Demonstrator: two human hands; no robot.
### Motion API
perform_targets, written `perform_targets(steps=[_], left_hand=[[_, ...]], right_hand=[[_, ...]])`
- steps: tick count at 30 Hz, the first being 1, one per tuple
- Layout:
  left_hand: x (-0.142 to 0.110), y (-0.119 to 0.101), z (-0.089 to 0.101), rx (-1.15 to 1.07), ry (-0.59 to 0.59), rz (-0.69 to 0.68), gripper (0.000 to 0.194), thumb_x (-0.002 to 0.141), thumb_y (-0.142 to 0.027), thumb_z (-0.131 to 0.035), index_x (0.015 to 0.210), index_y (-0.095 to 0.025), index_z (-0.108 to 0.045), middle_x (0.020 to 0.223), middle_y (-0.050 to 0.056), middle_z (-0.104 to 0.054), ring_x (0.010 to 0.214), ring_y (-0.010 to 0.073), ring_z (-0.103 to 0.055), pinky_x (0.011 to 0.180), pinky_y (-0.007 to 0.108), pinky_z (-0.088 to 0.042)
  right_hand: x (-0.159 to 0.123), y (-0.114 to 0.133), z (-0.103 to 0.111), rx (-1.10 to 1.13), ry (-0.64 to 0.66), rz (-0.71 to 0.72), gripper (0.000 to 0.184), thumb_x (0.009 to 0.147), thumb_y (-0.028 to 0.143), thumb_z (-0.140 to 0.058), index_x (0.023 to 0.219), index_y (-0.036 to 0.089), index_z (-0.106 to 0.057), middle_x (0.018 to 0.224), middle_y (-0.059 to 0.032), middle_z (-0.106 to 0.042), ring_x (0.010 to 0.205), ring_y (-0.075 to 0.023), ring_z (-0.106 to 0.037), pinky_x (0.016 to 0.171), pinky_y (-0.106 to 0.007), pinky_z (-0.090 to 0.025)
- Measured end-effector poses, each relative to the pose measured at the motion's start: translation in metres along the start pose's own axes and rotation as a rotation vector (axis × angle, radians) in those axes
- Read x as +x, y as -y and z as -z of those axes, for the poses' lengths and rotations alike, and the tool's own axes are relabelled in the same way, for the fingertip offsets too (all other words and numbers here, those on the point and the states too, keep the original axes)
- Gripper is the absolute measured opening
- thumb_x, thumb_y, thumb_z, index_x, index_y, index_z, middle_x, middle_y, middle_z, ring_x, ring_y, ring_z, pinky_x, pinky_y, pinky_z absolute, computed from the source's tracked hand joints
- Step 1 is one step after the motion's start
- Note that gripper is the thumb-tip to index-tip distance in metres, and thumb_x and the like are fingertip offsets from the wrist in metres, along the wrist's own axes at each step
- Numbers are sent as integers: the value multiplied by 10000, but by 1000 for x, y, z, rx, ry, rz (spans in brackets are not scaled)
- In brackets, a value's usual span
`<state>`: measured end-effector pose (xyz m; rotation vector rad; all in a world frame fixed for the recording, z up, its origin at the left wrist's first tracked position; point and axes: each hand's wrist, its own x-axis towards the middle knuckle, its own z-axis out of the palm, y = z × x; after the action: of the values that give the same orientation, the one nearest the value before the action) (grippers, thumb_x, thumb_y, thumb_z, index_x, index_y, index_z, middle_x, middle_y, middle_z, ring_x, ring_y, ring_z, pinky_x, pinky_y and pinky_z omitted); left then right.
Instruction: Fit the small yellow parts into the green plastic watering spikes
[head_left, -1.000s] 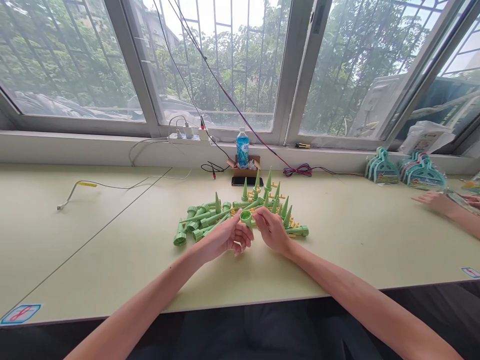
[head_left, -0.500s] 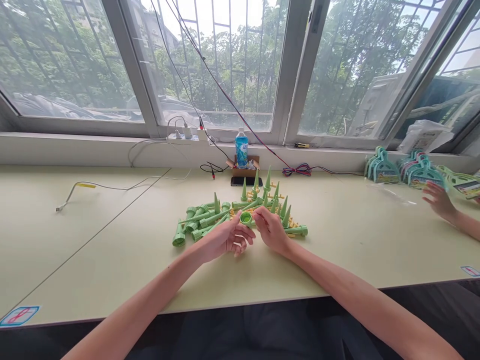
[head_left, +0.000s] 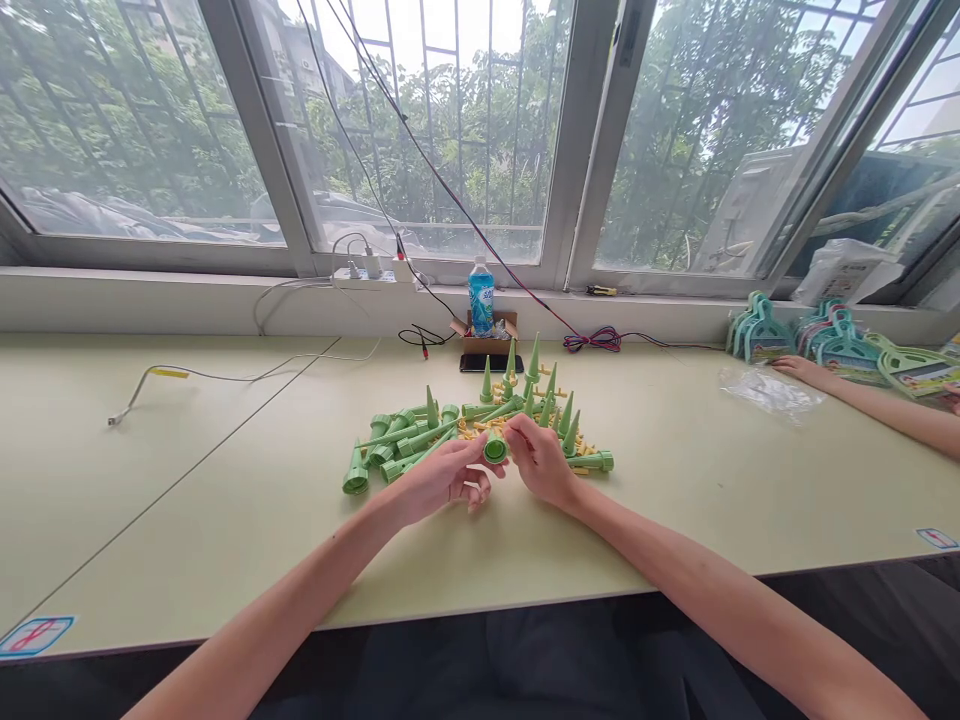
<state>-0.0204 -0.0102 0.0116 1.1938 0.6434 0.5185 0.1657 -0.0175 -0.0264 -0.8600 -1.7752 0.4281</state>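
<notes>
A green plastic spike [head_left: 495, 449], its round hollow end turned toward me, is gripped between the thumb and fingers of my left hand [head_left: 459, 474]. My right hand [head_left: 538, 458] is closed at the right side of that end; its fingertips touch or nearly touch the rim, and whether they pinch a small part cannot be seen. Just beyond both hands lies a heap of green spikes [head_left: 401, 437], several standing with points up. Small yellow plastic pieces [head_left: 585, 444] are scattered among them.
Behind the heap are a phone [head_left: 491, 364], a small cardboard box [head_left: 491, 345] and a blue bottle [head_left: 481, 298]. Cables [head_left: 592, 340] lie near the sill. At right, another person's hand [head_left: 801, 370] is beside hanger-shaped green items [head_left: 761, 330] and a clear plastic bag [head_left: 772, 393].
The held spike's open end has tipped down slightly, toward me. My hands have hardly moved. At right, the other person's hand has moved left, and the clear bag now lies spread on the table.
</notes>
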Motion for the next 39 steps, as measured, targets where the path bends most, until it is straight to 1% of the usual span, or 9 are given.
perform_targets(steps=[3, 7, 12, 20, 26, 28, 31, 35, 39], left_hand=[[0, 1, 1, 45, -3, -35, 428, 881, -544, -575, 939, -123, -624, 915, 86, -630, 579, 80, -561, 498, 207, -475], [0, 1, -1, 150, -5, -104, 411, 880, -541, -577, 881, -130, -578, 775, 33, -581, 546, 77, -540, 509, 222, -480], [-1, -2, -7, 272, -70, -189, 397, 813, -518, -667, 792, -153, -511, 740, -21, -479, 578, 97, -562, 479, 225, -488], [0, 6, -7, 571, -198, -311, 265, 869, -432, -601, 830, -183, -522, 630, -37, -479, 531, 111, -529, 431, 213, -464], [6, 15, -2, 924, -345, -530, 131, 924, -290, -522, 851, -183, -544, 832, 9, -529, 629, 103, -529, 543, 223, -473], [7, 17, 2, 1042, -353, -618, 159, 947, -279, -488, 828, -181, -528, 860, 24, -518, 674, 117, -519, 550, 222, -448], [6, 19, 6, 1150, -341, -705, 137, 971, -245, -449, 916, -184, -558, 936, 48, -542, 706, 125, -511, 611, 244, -446], [5, 18, 6, 1178, -343, -722, 186, 977, -233, -442, 1084, -221, -594, 1060, 61, -580, 680, 113, -518, 665, 269, -461], [8, 15, -1, 1048, -437, -640, 197, 952, -288, -498, 1115, -248, -599, 1097, 51, -586, 642, 99, -534, 593, 248, -482]], right_hand=[[0, 0, 0, 8, 6, -6, 243, 1004, 331, -378, 797, 210, -421, 586, 54, -433, 492, -94, -379, 502, -215, -338], [0, -2, 0, -2, 7, -6, 241, 1001, 321, -382, 789, 209, -410, 600, 54, -410, 501, -92, -355, 502, -213, -327], [0, -1, 0, -23, 1, 12, 241, 993, 296, -400, 769, 207, -399, 608, 56, -379, 515, -91, -304, 499, -215, -288], [1, -2, 0, 13, 9, -29, 236, 987, 284, -407, 764, 208, -397, 619, 53, -366, 517, -93, -298, 497, -222, -275], [2, -2, -1, 36, 5, -81, 251, 980, 306, -422, 751, 207, -397, 602, 57, -351, 510, -93, -293, 484, -225, -257], [2, -1, -2, 41, 0, -97, 254, 979, 317, -425, 751, 207, -402, 593, 58, -350, 507, -93, -298, 482, -225, -258], [2, -1, -3, 46, -4, -118, 260, 977, 328, -429, 748, 207, -410, 580, 60, -346, 502, -95, -302, 479, -226, -258], [2, 0, -3, 42, -13, -109, 254, 977, 333, -431, 757, 205, -427, 579, 62, -343, 498, -95, -294, 476, -227, -256], [3, 2, -2, 16, -52, -85, 243, 985, 343, -422, 788, 204, -455, 590, 59, -367, 495, -94, -303, 479, -227, -268]])
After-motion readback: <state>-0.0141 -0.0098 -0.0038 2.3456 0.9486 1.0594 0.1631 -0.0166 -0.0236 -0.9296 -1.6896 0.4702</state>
